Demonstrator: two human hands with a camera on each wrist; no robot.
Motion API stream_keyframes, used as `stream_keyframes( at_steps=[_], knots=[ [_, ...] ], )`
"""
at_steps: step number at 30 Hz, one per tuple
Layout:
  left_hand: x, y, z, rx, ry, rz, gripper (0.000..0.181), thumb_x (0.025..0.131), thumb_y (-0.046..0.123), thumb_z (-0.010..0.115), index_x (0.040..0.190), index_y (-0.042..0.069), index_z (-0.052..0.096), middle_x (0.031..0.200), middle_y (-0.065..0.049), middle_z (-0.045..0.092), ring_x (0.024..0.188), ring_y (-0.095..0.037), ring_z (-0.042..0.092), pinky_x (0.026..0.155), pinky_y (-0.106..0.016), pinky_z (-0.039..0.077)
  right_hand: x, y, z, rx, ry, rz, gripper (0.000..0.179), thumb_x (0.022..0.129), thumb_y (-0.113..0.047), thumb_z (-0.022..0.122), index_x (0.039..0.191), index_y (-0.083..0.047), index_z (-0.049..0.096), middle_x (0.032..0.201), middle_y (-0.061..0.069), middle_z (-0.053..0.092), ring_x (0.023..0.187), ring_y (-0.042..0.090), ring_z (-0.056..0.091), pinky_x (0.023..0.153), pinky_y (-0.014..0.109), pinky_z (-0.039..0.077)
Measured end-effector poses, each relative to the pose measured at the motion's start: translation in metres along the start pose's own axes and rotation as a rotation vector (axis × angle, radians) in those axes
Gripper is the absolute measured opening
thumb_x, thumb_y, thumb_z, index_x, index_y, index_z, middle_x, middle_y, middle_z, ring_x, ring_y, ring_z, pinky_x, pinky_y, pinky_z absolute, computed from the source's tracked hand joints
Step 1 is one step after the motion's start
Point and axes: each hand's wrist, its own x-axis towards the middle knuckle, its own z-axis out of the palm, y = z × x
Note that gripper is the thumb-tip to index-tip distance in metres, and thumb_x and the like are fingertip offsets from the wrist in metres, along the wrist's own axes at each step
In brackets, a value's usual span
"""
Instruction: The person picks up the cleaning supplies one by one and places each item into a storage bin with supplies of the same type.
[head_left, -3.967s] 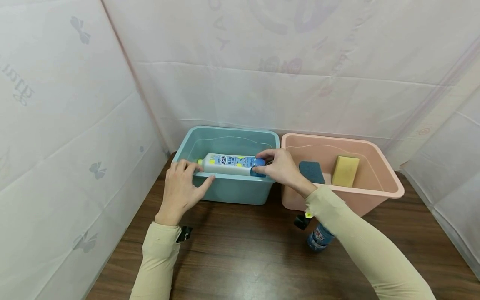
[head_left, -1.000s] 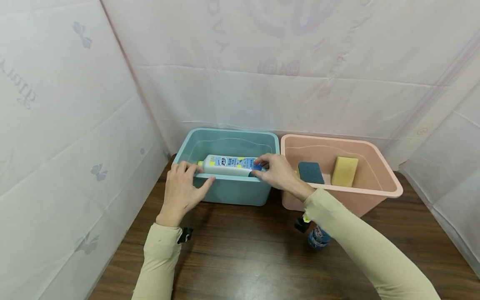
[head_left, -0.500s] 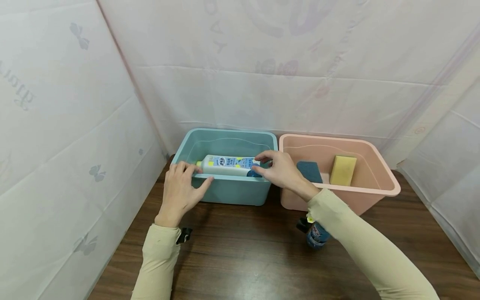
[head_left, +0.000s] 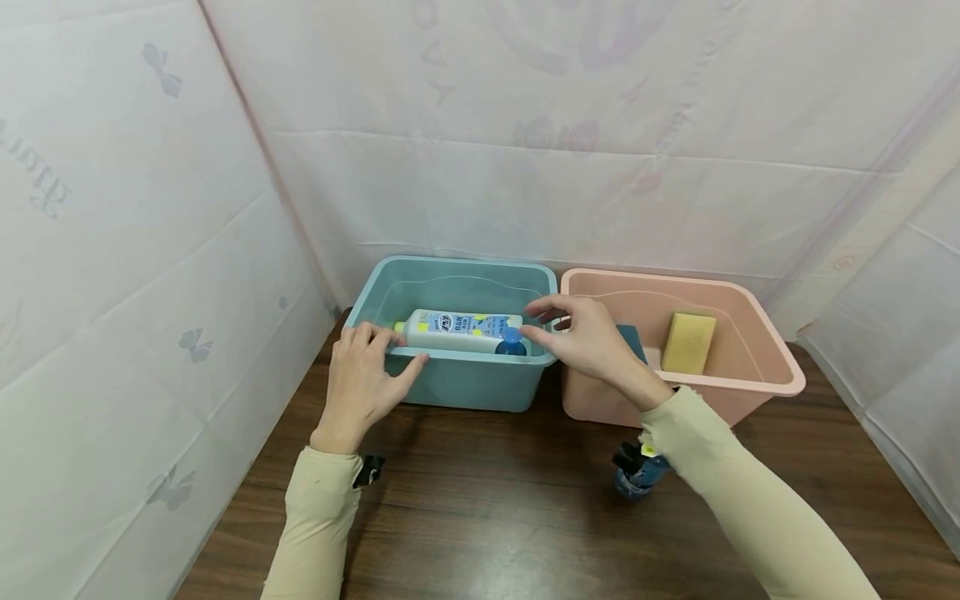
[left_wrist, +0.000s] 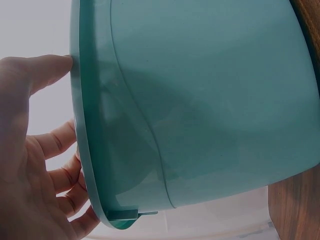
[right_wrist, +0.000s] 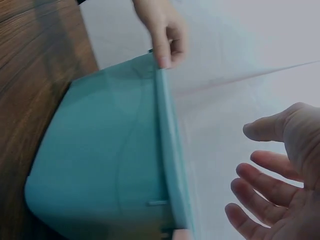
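Observation:
In the head view my left hand [head_left: 366,379] holds the front left rim of the blue plastic bin [head_left: 461,379]. Its thumb rests along the rim and its fingers reach over it, as the left wrist view shows. A white bottle [head_left: 450,332] with a blue and yellow label and a yellow-green cap lies on its side in the bin. By the bin's front right corner is a dark blue bottle [head_left: 512,343] with a lighter blue cap, mostly hidden by the wall. Beside that cap, my right hand [head_left: 588,337] hovers above the rim with parted, loosely bent fingers, holding nothing.
A pink bin [head_left: 757,333] stands right of the blue one, containing a yellow sponge [head_left: 690,342] and a dark blue-grey pad [head_left: 632,340]. A blue bottle [head_left: 636,479] stands on the wooden table [head_left: 480,508], partly hidden by my right wrist. White sheeting [head_left: 450,192] hangs behind.
My right hand has let go of the dark blue bottle and moved right and slightly up, with its fingers parted. The white bottle and my left hand stay put.

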Motion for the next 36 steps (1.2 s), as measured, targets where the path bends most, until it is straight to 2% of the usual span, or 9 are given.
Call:
stream_keyframes(
  at_steps=[6,11,16,25,33,36],
  knots=[
    [0.0,-0.001,-0.001,0.004,0.005,-0.001,0.041,0.089,0.044,0.083,0.104,0.007,0.074,0.105,-0.016,0.061,0.102,-0.04,0.053,0.091,-0.056,0.046,-0.008,0.002,-0.009,0.05,0.038,0.026,0.031,0.1,-0.029,0.077,0.125,-0.012,0.076,0.121,0.008,0.077,0.109,0.023,0.073,0.098,0.046,0.061],
    [-0.001,-0.003,-0.002,0.006,0.008,-0.002,0.041,0.089,0.044,0.083,0.104,0.008,0.073,0.105,-0.016,0.061,0.103,-0.041,0.054,0.092,-0.057,0.046,-0.016,0.009,-0.013,0.088,0.051,0.042,0.03,0.099,-0.028,0.077,0.123,-0.01,0.077,0.118,0.008,0.078,0.104,0.024,0.075,0.094,0.045,0.062],
    [-0.003,-0.004,-0.002,0.004,0.011,-0.002,0.041,0.088,0.044,0.083,0.104,0.008,0.074,0.104,-0.016,0.061,0.102,-0.041,0.054,0.091,-0.056,0.046,-0.029,0.016,-0.017,0.062,0.047,0.035,0.03,0.101,-0.027,0.075,0.123,-0.007,0.077,0.115,0.009,0.079,0.101,0.024,0.075,0.089,0.041,0.061],
    [-0.003,-0.004,-0.003,-0.005,0.006,0.007,0.04,0.089,0.044,0.083,0.104,0.008,0.074,0.104,-0.016,0.06,0.101,-0.04,0.053,0.09,-0.056,0.046,-0.056,0.025,-0.03,0.037,0.085,0.066,0.028,0.101,-0.032,0.075,0.122,-0.013,0.077,0.118,0.005,0.078,0.1,0.023,0.074,0.087,0.031,0.06],
    [-0.006,-0.005,-0.003,-0.004,0.008,-0.001,0.04,0.088,0.043,0.084,0.103,0.008,0.074,0.104,-0.016,0.061,0.103,-0.04,0.054,0.09,-0.056,0.046,-0.075,0.037,-0.028,0.026,0.082,0.094,0.027,0.101,-0.032,0.075,0.12,-0.013,0.079,0.117,0.005,0.079,0.099,0.022,0.076,0.081,0.027,0.061],
    [-0.006,-0.004,-0.002,-0.005,0.007,0.003,0.04,0.088,0.044,0.084,0.103,0.008,0.074,0.104,-0.015,0.061,0.103,-0.04,0.054,0.089,-0.055,0.046,-0.082,0.041,-0.029,0.037,0.094,0.095,0.025,0.101,-0.029,0.075,0.119,-0.013,0.079,0.115,0.005,0.08,0.098,0.018,0.076,0.082,0.025,0.061]
  ],
)
